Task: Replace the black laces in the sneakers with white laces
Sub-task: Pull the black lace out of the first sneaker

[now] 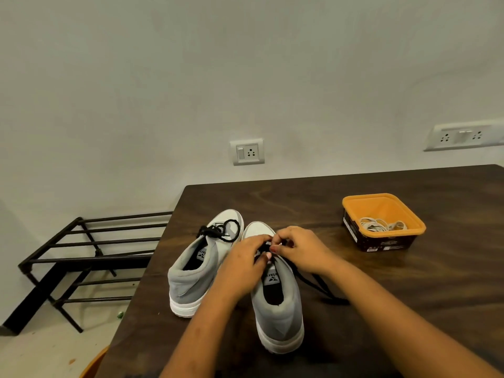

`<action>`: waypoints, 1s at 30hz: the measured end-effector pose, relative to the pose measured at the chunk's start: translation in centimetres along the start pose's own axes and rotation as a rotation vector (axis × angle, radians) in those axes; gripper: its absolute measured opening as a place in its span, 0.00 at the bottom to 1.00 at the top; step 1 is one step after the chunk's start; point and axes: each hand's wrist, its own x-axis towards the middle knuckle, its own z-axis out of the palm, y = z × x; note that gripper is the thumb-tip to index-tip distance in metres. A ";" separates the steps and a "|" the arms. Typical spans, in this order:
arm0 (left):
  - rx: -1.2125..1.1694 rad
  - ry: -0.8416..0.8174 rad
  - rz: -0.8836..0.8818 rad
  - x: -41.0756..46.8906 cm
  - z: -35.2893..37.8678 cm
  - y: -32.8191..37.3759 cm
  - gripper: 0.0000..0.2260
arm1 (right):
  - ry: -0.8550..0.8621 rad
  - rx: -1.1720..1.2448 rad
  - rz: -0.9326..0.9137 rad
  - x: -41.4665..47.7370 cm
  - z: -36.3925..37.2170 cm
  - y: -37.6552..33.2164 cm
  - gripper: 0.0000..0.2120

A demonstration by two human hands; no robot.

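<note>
Black lace (313, 282) of the right sneaker (278, 309) lies under both grips. The left grip (245, 257) and right grip (300, 249) meet over the shoe's front, fingers curled and pinching it. Its loose ends trail out below the right grip onto the counter (381, 309). The left sneaker (196, 268) stands just left of the left grip, with its second lace (221, 230) looped on top, untouched. White laces (379, 225) lie in an orange tub (354, 203), well right of the right grip.
</note>
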 end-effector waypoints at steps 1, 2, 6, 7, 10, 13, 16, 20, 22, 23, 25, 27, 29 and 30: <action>-0.002 0.014 0.015 0.2 0.5 -0.1 0.13 | -0.018 0.107 -0.002 -0.2 -0.1 -0.4 0.11; 0.001 0.062 0.018 0.4 0.7 -0.1 0.11 | -0.017 0.241 0.028 -0.3 -0.1 -0.8 0.15; -0.078 0.362 -0.193 0.4 -0.4 0.0 0.10 | -0.036 0.682 0.213 -0.8 -2.0 -1.9 0.20; -0.098 0.436 -0.299 0.4 -1.1 -0.6 0.11 | -0.065 0.726 0.239 -0.9 -2.9 -1.9 0.19; -0.019 0.235 -0.590 0.2 -3.6 -3.0 0.13 | -0.018 0.810 0.267 -1.2 -5.2 -1.4 0.15; 0.027 -0.433 -0.823 -1.5 -4.1 -3.0 0.18 | 0.234 1.190 0.320 -1.2 -6.9 -0.5 0.11; 0.262 -0.752 -0.829 -2.0 -3.6 -2.7 0.18 | 0.306 1.370 0.239 -0.7 -7.0 0.0 0.09; 0.359 -0.728 -0.858 -1.5 -3.1 -2.4 0.14 | 0.029 0.775 0.193 -0.5 -3.8 -0.3 0.18; 0.462 -0.610 -0.769 -1.3 -2.5 -2.2 0.15 | -0.075 0.589 0.216 -0.4 -2.2 -0.4 0.18; 0.513 -0.502 -0.692 -1.2 -2.3 -1.9 0.15 | -0.062 0.459 0.194 -0.2 -1.6 -0.3 0.17; 0.466 -0.239 -0.507 -1.2 -2.1 -0.9 0.13 | -0.020 0.159 0.127 0.2 -0.8 0.1 0.15; 0.239 -0.079 -0.389 -1.1 -1.6 -0.1 0.11 | -0.033 0.080 0.106 0.2 -0.5 0.2 0.13; 0.093 -0.033 -0.362 -1.0 -0.9 0.5 0.10 | -0.080 0.102 0.118 0.1 -0.4 0.2 0.09; 0.092 -0.023 -0.357 -0.8 -0.6 0.6 0.10 | -0.091 0.078 0.114 0.0 -0.4 0.2 0.09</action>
